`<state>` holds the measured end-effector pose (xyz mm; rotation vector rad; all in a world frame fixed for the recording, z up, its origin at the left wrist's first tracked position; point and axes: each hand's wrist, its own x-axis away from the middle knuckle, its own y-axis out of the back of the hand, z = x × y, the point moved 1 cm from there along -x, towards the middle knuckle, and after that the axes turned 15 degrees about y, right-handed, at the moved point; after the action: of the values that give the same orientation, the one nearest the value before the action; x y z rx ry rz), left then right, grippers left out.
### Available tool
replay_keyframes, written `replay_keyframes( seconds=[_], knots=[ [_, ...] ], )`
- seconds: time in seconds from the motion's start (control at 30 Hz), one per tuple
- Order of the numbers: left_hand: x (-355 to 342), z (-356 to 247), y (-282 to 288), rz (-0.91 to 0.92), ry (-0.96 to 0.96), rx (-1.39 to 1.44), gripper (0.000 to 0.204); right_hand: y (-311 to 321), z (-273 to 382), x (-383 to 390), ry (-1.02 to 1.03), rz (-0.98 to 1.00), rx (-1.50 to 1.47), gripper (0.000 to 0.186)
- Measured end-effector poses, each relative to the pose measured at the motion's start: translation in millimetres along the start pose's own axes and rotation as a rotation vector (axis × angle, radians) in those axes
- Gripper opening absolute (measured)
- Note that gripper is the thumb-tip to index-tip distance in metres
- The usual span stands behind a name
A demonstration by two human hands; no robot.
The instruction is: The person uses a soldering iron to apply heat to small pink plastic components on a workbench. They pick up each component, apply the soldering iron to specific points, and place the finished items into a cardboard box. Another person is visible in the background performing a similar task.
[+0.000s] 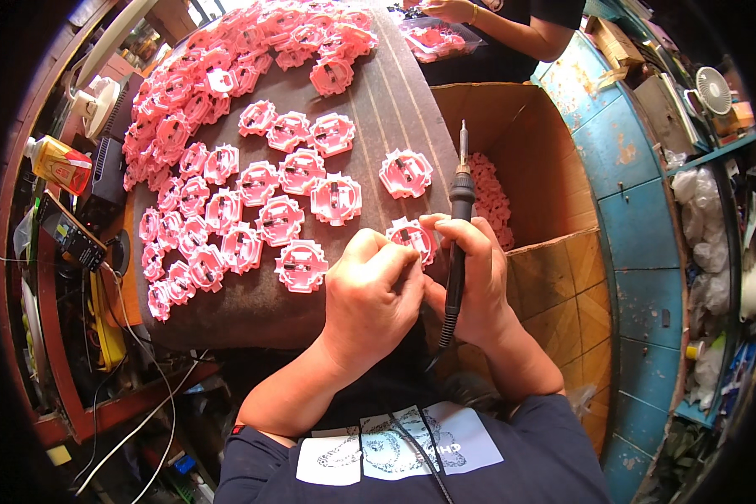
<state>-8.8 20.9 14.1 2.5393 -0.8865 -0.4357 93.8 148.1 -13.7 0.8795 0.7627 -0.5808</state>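
- Head view, looking straight down: both hands meet at the near right edge of the dark desk (395, 109), working on one pink plastic part (413, 238).
- Left hand (371, 294) is curled around that part, fingers pinching it from the left, so its grip is closed on the piece and most of it is hidden.
- Right hand (477, 281) holds a black soldering iron (458, 244) like a pen, grip wrapped tight round the handle, metal tip pointing up and away from the person, cord trailing down toward the chest.
- Progress guess: lots left. Rows of the same pink parts (265, 218) sit laid out flat on the desk, and a big heap (227, 67) is piled at the far left. Can't tell from here which ones are already soldered.
- One loose part (406, 173) lies just beyond the hands, near the iron's tip.
- Cardboard box (521, 160) stands right beside the desk with pink pieces at its bottom, maybe finished ones.
- Clutter on the left: a yellow carton (59, 164), a black box (109, 172) and wires.
- Another person (512, 21) works at the far end with a clear tray (433, 38) of pink parts; nothing of theirs blocks the hands.
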Motion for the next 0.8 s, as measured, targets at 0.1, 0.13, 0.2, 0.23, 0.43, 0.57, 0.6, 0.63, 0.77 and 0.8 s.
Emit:
replay_keyframes(
  seconds=[0.1, 0.13, 0.2, 0.23, 0.43, 0.57, 0.6, 0.63, 0.77, 0.8],
  knots=[
    [0, 6, 1, 0.012, -0.042, -0.016, 0.012, 0, -1, -1, 0.001, 0.000, 0.007, 0.066],
    [0, 5, 3, -0.006, -0.069, -0.025, 0.014, 0, 0, -1, -0.005, 0.006, 0.004, 0.066],
    [2, 2, 8, -0.045, -0.120, -0.049, 0.020, 0, 1, -1, -0.030, 0.012, -0.008, 0.066],
    [6, 2, 12, -0.041, -0.162, -0.028, 0.024, 1, 2, -2, -0.050, 0.013, -0.018, 0.067],
    [39, 21, 74, -0.221, -0.084, -0.242, 0.038, 22, -16, 2, -0.151, -0.080, 0.267, 0.069],
    [35, 28, 82, -0.178, -0.090, -0.398, 0.036, 43, -31, -4, -0.123, -0.227, 0.516, 0.069],
    [36, 35, 77, -0.166, -0.030, -0.329, 0.030, 37, -21, -7, -0.089, -0.266, 0.366, 0.063],
    [35, 38, 74, -0.181, -0.102, -0.338, 0.027, 30, -14, -3, -0.038, -0.238, 0.237, 0.059],
    [23, 27, 55, -0.091, -0.239, -0.292, 0.022, -3, 19, -1, 0.108, -0.031, -0.069, 0.053],
    [19, 24, 51, -0.068, -0.259, -0.296, 0.023, -11, 20, -3, 0.152, -0.008, -0.105, 0.053]
  ],
)
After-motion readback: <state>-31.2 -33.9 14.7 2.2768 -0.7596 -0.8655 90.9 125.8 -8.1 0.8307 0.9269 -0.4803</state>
